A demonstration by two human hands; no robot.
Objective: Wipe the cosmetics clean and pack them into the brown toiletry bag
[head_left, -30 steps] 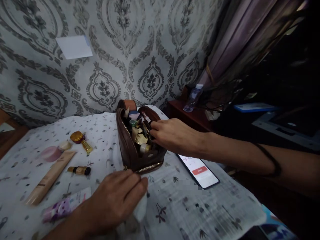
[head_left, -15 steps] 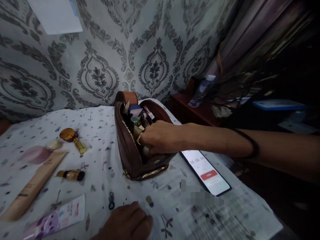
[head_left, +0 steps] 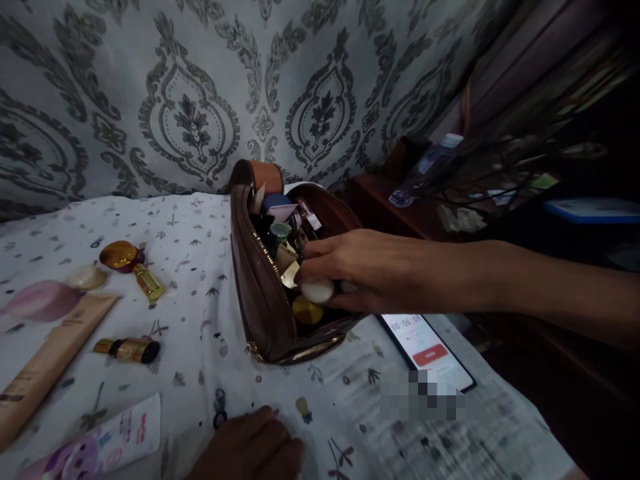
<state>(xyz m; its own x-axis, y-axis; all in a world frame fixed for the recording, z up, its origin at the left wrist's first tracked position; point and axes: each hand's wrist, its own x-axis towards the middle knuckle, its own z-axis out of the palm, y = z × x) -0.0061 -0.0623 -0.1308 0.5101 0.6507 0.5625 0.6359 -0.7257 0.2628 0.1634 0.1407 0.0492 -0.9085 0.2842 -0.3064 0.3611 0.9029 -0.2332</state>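
Observation:
A brown zip bag [head_left: 270, 293] stands unzipped on the patterned cloth, filled with cosmetics. My right hand [head_left: 345, 267] reaches into its mouth from the right. Between thumb and fingers sits a round cream-white item [head_left: 318, 290], whose kind I cannot make out. Just below it lies a yellow round item [head_left: 307, 310]. Deeper in the bag show a green-topped jar [head_left: 280, 231], a gold packet [head_left: 290, 273] and a blue-and-pink box [head_left: 280, 208]. My left hand [head_left: 255, 443] rests on the cloth in front of the bag, its fingers curled and nothing visible in them.
On the left lie a beige tube [head_left: 55, 363], a purple-and-white tube [head_left: 107, 440], small gold bottles [head_left: 149, 283], an amber round item [head_left: 119, 255] and a pink round item [head_left: 45, 299]. A lit phone [head_left: 425, 350] lies right of the bag. Beyond stands a plastic bottle [head_left: 425, 170].
My right hand has lifted slightly and shifted right, and its fingers have extended from a closed fist. The cream-white and yellow items now show below them. The view has tilted down slightly.

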